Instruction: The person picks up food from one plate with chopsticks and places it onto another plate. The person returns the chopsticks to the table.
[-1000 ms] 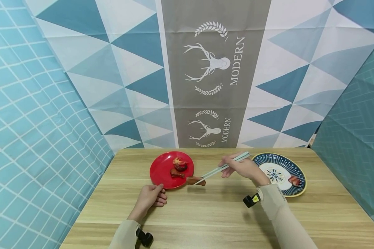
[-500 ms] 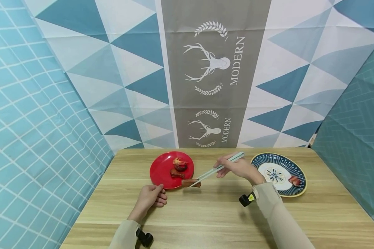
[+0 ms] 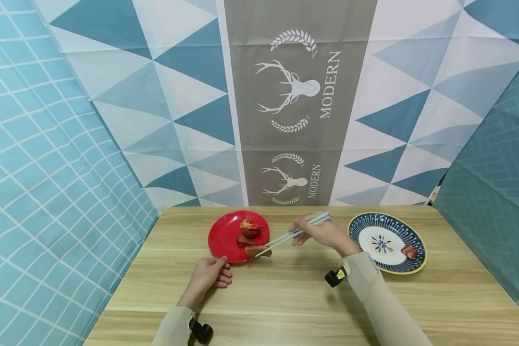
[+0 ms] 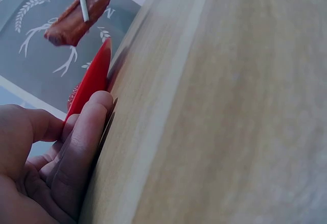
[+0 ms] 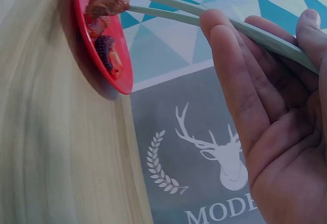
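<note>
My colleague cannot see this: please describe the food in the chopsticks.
On the table, the left hand holds a red plate. Over its right edge is a brown, elongated food piece. Unlike the food on the plate, it hangs in pale green chopsticks.

Right hand moved left, chopsticks along with it. Gripped brown meat piece shifted from mostly off the red plate to mostly over its near-right rim. Patterned plate's left rim less covered by the arm.
</note>
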### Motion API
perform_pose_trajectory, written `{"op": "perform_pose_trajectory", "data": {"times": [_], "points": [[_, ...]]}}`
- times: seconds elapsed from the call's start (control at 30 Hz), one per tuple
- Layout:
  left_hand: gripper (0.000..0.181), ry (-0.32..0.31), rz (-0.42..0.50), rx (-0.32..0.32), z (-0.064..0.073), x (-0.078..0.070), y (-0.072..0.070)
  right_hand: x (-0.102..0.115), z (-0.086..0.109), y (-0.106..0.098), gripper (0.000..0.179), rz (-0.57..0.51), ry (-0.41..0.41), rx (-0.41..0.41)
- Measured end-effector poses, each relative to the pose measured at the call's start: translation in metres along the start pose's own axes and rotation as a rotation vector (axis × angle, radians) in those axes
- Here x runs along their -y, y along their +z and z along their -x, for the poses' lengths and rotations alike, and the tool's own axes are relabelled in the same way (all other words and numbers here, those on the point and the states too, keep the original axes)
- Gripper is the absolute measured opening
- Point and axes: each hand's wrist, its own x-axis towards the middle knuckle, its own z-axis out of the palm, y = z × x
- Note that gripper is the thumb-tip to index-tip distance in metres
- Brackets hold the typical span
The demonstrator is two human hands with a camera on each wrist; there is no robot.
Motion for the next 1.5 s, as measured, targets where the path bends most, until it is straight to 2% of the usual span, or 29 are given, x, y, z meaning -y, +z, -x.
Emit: {"op": "perform_pose_trajectory", "data": {"times": [0.2, 0.43, 0.63, 0.87, 1.17, 1.5], "points": [[0.035, 0.009, 0.002, 0.008, 0.000, -0.001, 0.000, -0.004, -0.006, 0.008, 0.034, 0.000, -0.047, 0.005], [0.036, 0.000, 0.000, 0.006, -0.001, -0.002, 0.001, -0.007, -0.009, 0.015, 0.034, -0.030, -0.041, -0.016], [0.036, 0.010, 0.004, 0.010, -0.001, -0.002, 0.001, -0.008, -0.015, 0.023, 0.034, -0.012, -0.029, -0.010], [0.035, 0.004, 0.005, 0.011, 0.000, -0.001, 0.001, -0.013, -0.019, 0.035, 0.035, -0.004, -0.058, -0.003], [0.037, 0.006, 0.010, 0.017, 0.000, 0.000, -0.001, -0.017, -0.021, 0.043, 0.038, -0.022, -0.036, -0.055], [0.035, -0.005, 0.006, 0.009, -0.002, 0.001, 0.000, -0.022, -0.022, 0.043, 0.037, -0.039, -0.047, -0.129]]}}
